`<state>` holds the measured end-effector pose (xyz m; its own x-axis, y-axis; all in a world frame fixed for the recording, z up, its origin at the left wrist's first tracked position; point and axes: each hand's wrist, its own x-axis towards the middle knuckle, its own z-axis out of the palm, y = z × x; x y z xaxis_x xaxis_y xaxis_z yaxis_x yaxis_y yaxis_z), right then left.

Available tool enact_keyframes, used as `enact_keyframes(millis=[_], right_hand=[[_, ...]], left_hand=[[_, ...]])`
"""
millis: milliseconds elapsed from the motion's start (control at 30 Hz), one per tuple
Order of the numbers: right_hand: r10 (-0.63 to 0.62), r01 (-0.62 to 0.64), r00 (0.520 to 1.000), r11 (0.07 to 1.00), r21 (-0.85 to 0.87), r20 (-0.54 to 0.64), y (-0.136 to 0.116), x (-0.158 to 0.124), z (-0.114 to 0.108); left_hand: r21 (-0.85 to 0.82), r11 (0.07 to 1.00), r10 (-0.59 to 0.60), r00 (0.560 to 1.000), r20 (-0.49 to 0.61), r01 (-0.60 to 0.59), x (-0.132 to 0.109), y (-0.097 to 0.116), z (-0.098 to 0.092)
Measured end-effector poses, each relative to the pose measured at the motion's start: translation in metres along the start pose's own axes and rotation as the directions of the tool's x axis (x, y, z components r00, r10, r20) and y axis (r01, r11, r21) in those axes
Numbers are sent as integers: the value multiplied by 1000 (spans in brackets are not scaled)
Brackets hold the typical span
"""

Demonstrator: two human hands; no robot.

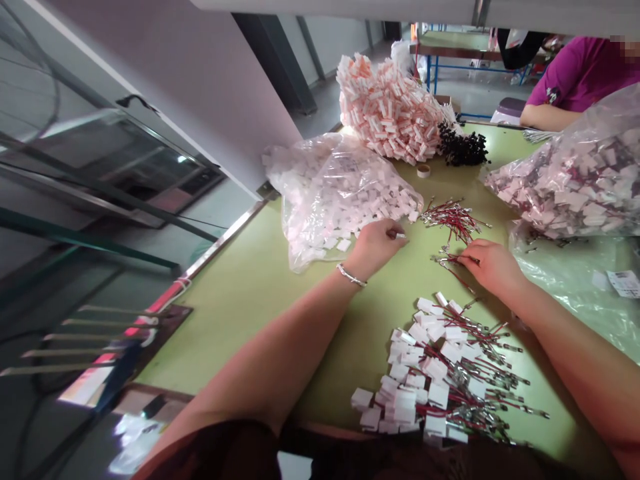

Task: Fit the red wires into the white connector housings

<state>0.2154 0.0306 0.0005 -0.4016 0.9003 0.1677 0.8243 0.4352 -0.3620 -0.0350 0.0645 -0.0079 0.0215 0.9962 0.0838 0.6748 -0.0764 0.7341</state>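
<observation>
My left hand [376,248] is closed around a small white plastic connector housing [399,235], whose end shows past the fingertips. It is beside a clear bag [320,200] of loose white housings. My right hand [493,267] pinches a short dark red wire [463,260] with metal terminals, just in front of a small bundle of red wires [453,217]. Nearer to me lies a heap of white housings [433,367] with red wires fitted, their metal terminals [500,393] pointing right.
At the back stand a large pile of white and orange connectors [387,113], black-tipped parts [465,147] and a tape roll [423,171]. A full plastic bag [575,180] is at right. Across the table sits a person in a purple shirt [575,77]. Metal prongs [95,337] stick out at the left edge.
</observation>
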Motion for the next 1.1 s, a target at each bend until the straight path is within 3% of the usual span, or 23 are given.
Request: enact_keyframes(millis=[100, 200, 300, 400, 633, 767, 867, 1100], right_hand=[[7, -4, 997, 999, 35, -75, -5, 0, -4], [53, -43, 996, 988, 147, -66, -14, -4, -6], [117, -118, 993, 955, 273, 22, -22, -9, -6], [145, -157, 988, 916, 369, 62, -28, -13, -6], [138, -145, 989, 929, 340, 44, -33, -16, -4], [154, -164, 986, 918, 361, 57, -33, -16, -2], [189, -192, 981, 917, 350, 44, -33, -16, -2], [193, -214, 977, 907, 363, 94, -27, -15, -2]], left_hand=[[-394, 906, -121, 986, 111, 155, -8, 13, 3], [-674, 640, -203, 927, 315, 369, -17, 26, 9], [-748, 433, -215, 864, 455, 503, -25, 34, 14], [-763, 340, -210, 836, 507, 549, -29, 35, 16], [-768, 283, -149, 817, 556, 574, -30, 36, 17], [-762, 297, -151, 816, 558, 576, -31, 37, 16], [-751, 345, -159, 824, 545, 563, -33, 38, 15], [-688, 557, -99, 859, 502, 466, -35, 39, 17]])
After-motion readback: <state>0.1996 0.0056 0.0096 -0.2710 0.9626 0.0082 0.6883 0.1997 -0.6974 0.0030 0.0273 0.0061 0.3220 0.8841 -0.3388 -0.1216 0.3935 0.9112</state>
